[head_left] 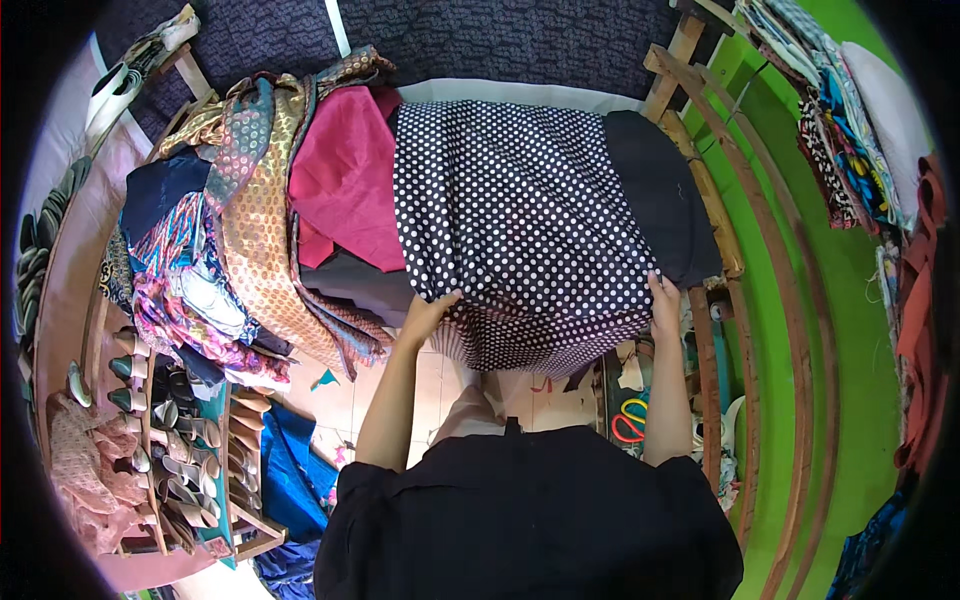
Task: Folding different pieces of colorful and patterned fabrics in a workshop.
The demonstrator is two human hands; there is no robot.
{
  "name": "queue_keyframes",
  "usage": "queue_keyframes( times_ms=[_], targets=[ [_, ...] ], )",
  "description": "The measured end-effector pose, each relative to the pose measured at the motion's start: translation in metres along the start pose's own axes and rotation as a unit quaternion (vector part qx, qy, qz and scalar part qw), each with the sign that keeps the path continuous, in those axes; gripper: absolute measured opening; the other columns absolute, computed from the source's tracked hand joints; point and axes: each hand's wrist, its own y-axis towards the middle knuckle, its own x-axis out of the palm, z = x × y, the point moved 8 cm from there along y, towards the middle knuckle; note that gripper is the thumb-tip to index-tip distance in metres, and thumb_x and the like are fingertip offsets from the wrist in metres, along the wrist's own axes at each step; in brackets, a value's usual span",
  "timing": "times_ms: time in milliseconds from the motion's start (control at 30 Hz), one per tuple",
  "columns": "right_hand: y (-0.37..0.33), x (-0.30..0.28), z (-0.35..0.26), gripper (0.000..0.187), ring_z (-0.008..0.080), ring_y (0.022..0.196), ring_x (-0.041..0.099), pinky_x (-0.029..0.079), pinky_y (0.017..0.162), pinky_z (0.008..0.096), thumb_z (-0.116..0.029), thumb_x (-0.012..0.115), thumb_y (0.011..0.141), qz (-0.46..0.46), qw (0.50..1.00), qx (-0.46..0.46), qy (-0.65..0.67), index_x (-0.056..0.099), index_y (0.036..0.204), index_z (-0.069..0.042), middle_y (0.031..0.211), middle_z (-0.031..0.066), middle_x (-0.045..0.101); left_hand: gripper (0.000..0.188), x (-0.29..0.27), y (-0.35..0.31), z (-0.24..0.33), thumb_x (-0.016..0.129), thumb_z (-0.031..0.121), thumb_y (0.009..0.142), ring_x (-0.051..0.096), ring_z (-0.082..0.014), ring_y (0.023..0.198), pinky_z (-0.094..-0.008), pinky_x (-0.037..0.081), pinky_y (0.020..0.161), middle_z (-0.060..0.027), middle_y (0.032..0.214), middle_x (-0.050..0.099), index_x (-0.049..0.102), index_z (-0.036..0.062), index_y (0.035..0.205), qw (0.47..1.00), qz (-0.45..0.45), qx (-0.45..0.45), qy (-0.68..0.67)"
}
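Left hand (432, 312) and right hand (664, 304) are each closed, fingers and thumb gripping a near side edge of the polka-dot cloth (515, 195), which lies on the black-covered table (660, 200) ahead of them and hangs down between them. A pink cloth (345, 180) lies beyond the left hand, with a gold cloth (262, 200) farther left; scissors (629, 417) sit below the right hand, beside its forearm.

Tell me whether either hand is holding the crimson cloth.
No, the left hand and right hand grip the polka-dot cloth, and the crimson cloth lies beside it.
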Motion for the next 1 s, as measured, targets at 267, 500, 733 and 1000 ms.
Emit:
queue_keyframes(
  times_ms=[267,500,733,1000],
  targets=[
    [-0.005,0.001,0.016,0.029,0.0088,0.077,0.056,0.043,0.070,0.0225,-0.024,0.053,0.087,-0.003,0.999,0.028,0.045,0.060,0.094,0.003,0.087,0.0026,0.062,0.050,0.013,0.007,-0.036,0.063,0.016,0.074,0.056,-0.0183,0.088,-0.0280,0.046,0.076,-0.0105,0.102,0.057,0.044,-0.0058,0.115,0.985,-0.012,-0.064,-0.162],
    [-0.012,0.003,-0.007,0.029,0.0065,0.076,0.053,0.041,0.070,0.0213,-0.026,0.052,0.088,-0.003,1.000,-0.007,0.019,0.061,0.093,0.001,0.085,-0.0014,0.060,0.050,0.002,0.002,-0.021,0.062,0.009,0.077,0.057,-0.0205,0.090,-0.0311,0.047,0.078,-0.0110,0.106,0.055,0.038,-0.0021,0.120,0.979,0.039,0.031,-0.197],
    [-0.035,0.009,0.001,0.032,0.0076,0.080,0.054,0.041,0.074,0.0223,-0.025,0.053,0.088,-0.025,0.998,-0.013,0.058,0.060,0.098,0.005,0.092,0.0023,0.061,0.039,-0.009,-0.019,-0.028,0.051,0.017,0.081,0.059,-0.0259,0.093,-0.0376,0.050,0.079,-0.0177,0.105,0.058,0.047,-0.0068,0.112,0.895,-0.046,-0.060,-0.439],
    [-0.035,-0.001,0.050,0.033,0.0097,0.083,0.054,0.041,0.076,0.0236,-0.023,0.051,0.088,-0.029,0.998,0.050,0.037,0.058,0.103,0.006,0.095,0.0042,0.061,0.035,-0.049,-0.005,-0.039,0.053,0.021,0.084,0.060,-0.0288,0.080,-0.0427,0.051,0.072,-0.0161,0.097,0.059,0.051,-0.0073,0.105,0.946,-0.066,-0.184,-0.259]
  ],
)
